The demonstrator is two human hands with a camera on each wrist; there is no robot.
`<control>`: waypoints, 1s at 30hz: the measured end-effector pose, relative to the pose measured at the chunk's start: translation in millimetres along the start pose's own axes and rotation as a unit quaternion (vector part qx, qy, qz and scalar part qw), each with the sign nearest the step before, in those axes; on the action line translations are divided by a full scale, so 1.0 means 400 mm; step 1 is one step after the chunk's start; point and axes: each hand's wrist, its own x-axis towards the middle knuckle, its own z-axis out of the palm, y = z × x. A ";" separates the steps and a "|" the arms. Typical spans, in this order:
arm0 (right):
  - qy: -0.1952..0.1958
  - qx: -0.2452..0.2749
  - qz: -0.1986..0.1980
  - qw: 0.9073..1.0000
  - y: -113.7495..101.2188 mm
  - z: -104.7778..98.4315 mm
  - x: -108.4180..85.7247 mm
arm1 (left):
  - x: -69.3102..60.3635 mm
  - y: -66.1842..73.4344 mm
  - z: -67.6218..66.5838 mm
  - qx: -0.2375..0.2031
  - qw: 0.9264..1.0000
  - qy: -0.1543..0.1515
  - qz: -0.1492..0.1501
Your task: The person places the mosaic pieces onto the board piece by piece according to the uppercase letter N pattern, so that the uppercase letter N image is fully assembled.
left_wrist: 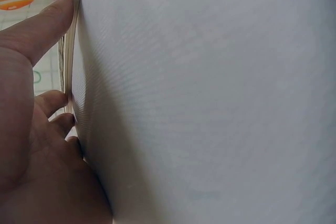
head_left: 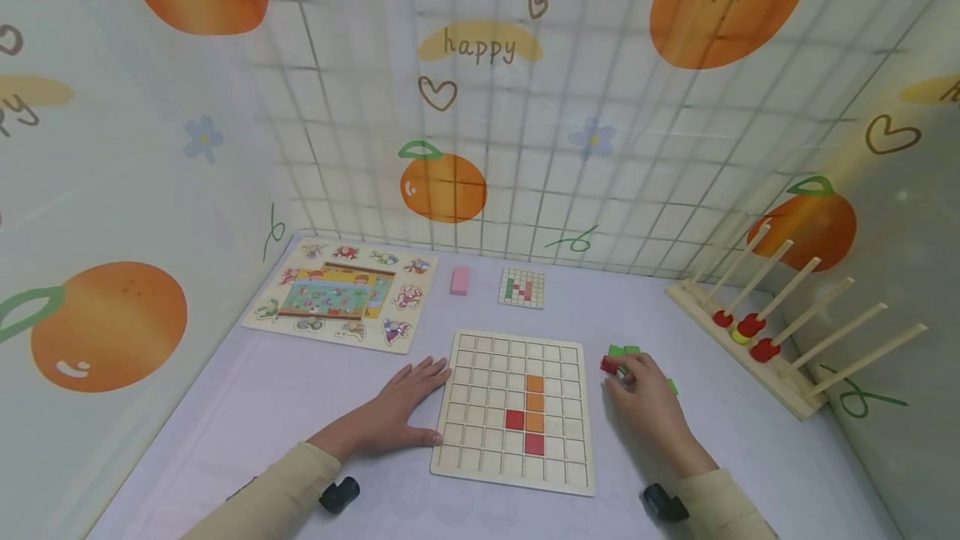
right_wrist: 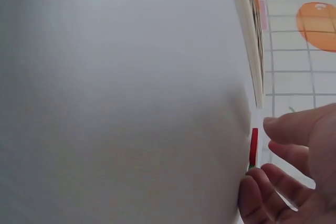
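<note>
My left hand lies with fingers spread at the left edge of a wooden grid board. In the left wrist view, the left thumb touches the board's side. Several orange tiles stand in a column on the grid, with a red tile to their left and another below. Right of the board, my right hand reaches to a loose red tile and several green tiles, partly hidden by it. The right wrist view shows thumb and fingers apart beside the red tile.
A small pattern card and a pink block lie behind the board. At back left is a wooden picture puzzle. A wooden peg rack with several red beads stands at the right. Printed cloth over a wire grid encloses the table.
</note>
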 end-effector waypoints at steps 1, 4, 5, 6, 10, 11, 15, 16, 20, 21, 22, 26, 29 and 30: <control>0.000 -0.002 0.000 1.000 0.001 0.000 0.002 | 0.000 0.000 0.000 0.000 1.000 0.001 0.001; -0.003 -0.008 -0.001 1.000 0.002 0.002 0.008 | 0.000 -0.003 0.001 -0.001 1.000 0.001 0.001; -0.004 -0.010 -0.002 1.000 0.002 0.002 0.009 | 0.000 -0.004 0.002 -0.001 1.000 0.001 0.001; -0.005 -0.012 -0.002 1.000 0.003 0.002 0.010 | 0.000 -0.005 0.002 -0.001 1.000 0.001 0.002; -0.007 -0.014 -0.007 1.000 0.003 0.001 0.009 | 0.001 -0.007 0.004 -0.002 1.000 0.002 0.003; -0.007 -0.015 -0.007 1.000 0.003 0.001 0.009 | 0.002 -0.008 0.004 -0.002 1.000 0.003 0.003; -0.014 -0.021 -0.001 1.000 -0.004 0.001 0.007 | 0.002 -0.007 0.005 0.000 1.000 0.003 0.002; -0.017 -0.022 0.002 1.000 -0.006 0.002 0.007 | 0.002 -0.006 0.004 0.000 1.000 0.003 0.001; -0.033 -0.020 0.007 0.999 -0.017 0.001 0.000 | 0.001 -0.005 0.005 0.002 1.000 0.004 0.000; -0.036 -0.018 0.008 0.999 -0.019 0.001 -0.001 | 0.001 -0.005 0.004 0.002 1.000 0.004 -0.001; -0.037 -0.017 0.007 0.999 -0.020 0.001 -0.003 | 0.001 -0.005 0.004 0.002 1.000 0.004 -0.001; -0.038 -0.014 0.008 0.999 -0.023 0.002 -0.007 | 0.001 -0.007 0.005 0.005 1.000 0.004 0.000; -0.036 -0.013 0.015 0.999 -0.022 0.003 -0.008 | 0.001 -0.007 0.005 0.002 1.000 0.003 0.001; -0.035 -0.013 0.018 0.999 -0.022 0.003 -0.009 | 0.001 -0.007 0.004 0.000 1.000 0.003 0.001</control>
